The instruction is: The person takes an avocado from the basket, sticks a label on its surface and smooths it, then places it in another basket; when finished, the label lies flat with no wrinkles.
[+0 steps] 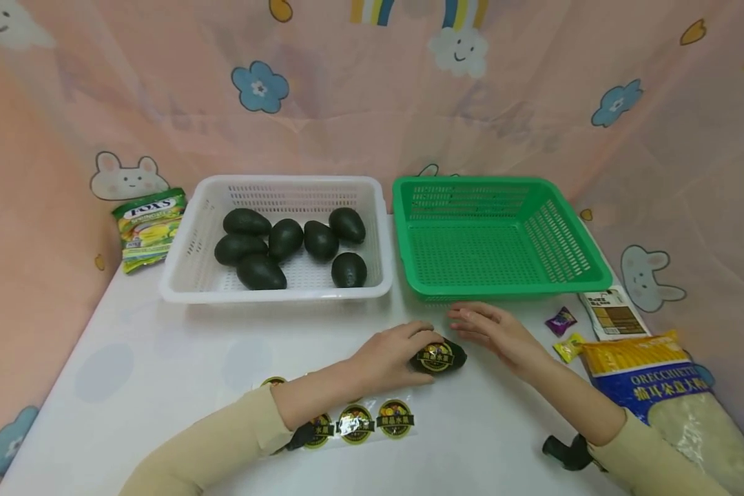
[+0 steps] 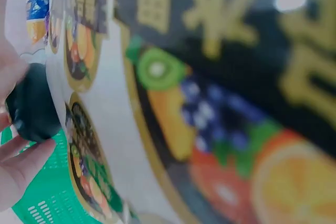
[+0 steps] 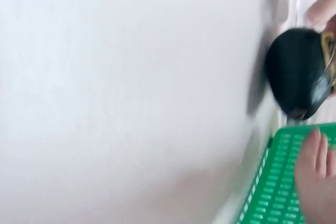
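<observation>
Eight avocados in all — seven in the white basket [image 1: 189,265] and one more on the table [image 1: 161,358], an avocado [image 1: 440,357] with a sticker on it. Two baskets: the white one and a green basket [image 1: 570,241]. Two hands, left hand [image 1: 392,356] and right hand [image 1: 492,331]. Two wrapped candies [image 1: 561,321] — one purple, one yellow. One pasta bag [image 1: 676,399], one Fox's packet [image 1: 147,227], one small card [image 1: 614,313]. At least three loose stickers [image 1: 375,420] show on the strip.

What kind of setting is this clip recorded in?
Probably a staged tabletop recording booth, not a real kitchen: a pink cartoon curtain encloses a white table holding a white basket of avocados and a green basket.
</observation>
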`<action>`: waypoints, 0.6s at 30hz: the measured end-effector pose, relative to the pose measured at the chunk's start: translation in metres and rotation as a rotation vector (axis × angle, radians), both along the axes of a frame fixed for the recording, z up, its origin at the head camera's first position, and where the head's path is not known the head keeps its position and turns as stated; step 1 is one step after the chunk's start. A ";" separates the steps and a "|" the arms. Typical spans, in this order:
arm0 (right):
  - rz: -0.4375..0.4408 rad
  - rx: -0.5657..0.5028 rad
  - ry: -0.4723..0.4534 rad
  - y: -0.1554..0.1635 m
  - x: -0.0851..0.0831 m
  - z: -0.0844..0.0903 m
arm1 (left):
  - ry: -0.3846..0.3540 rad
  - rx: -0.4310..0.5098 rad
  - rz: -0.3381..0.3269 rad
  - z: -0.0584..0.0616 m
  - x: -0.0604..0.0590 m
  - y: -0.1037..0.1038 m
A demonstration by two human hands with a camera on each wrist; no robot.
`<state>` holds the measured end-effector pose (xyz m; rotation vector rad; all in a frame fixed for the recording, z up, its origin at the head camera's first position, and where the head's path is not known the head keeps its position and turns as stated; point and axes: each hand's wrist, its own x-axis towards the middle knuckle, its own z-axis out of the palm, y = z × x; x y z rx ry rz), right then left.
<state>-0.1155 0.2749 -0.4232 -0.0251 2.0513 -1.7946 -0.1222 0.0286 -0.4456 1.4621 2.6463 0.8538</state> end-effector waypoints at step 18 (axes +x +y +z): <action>-0.309 -0.231 -0.098 0.017 -0.009 0.003 | -0.047 0.155 0.034 0.104 -0.078 0.024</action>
